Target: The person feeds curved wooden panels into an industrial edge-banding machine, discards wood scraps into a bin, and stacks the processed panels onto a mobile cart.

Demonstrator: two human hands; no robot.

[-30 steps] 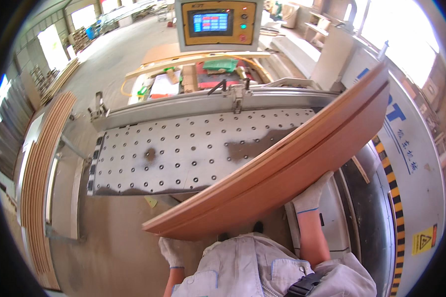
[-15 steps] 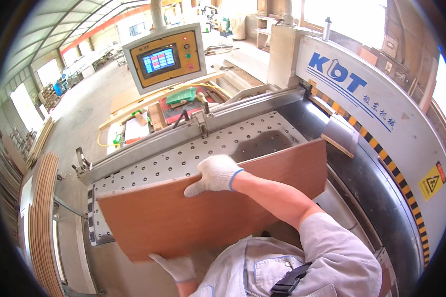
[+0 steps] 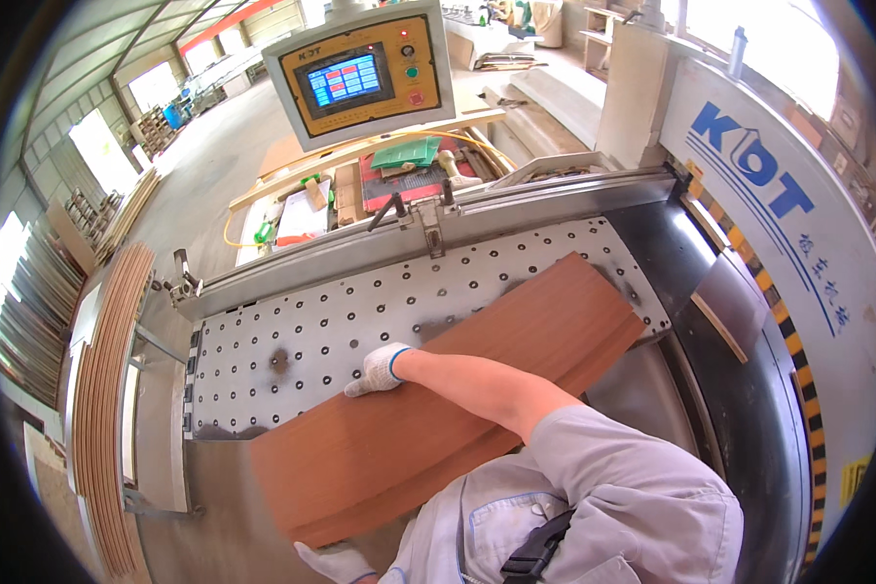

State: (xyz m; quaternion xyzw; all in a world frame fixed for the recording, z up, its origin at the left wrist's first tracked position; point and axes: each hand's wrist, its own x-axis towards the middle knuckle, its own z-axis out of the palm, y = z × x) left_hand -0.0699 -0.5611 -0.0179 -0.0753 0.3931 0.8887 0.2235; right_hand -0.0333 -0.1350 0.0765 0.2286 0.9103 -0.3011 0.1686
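A long reddish-brown wood panel point(image 3: 516, 341) lies slantwise across the near side of a light metal bed point(image 3: 253, 355) dotted with round dark studs. Its right end rests over the bed, while the left end juts past the near edge toward me. My right hand point(image 3: 378, 369), in a white knit glove, grips the panel's far edge left of its middle. At the near left corner is my gloved left hand point(image 3: 336, 562), holding the panel from below; its fingers are partly hidden.
A metal fence point(image 3: 341, 239) with clamps runs along the bed's far side. Above it hangs a control panel point(image 3: 355, 78) with a lit screen. A white machine housing point(image 3: 749, 185) with a black-yellow striped edge stands right. At left rises a stack of brown boards point(image 3: 112, 389).
The wood panel has tipped from a steep tilt to nearly flat and swung so its left end is nearer me. Both hands stay on it. My view has shifted somewhat.
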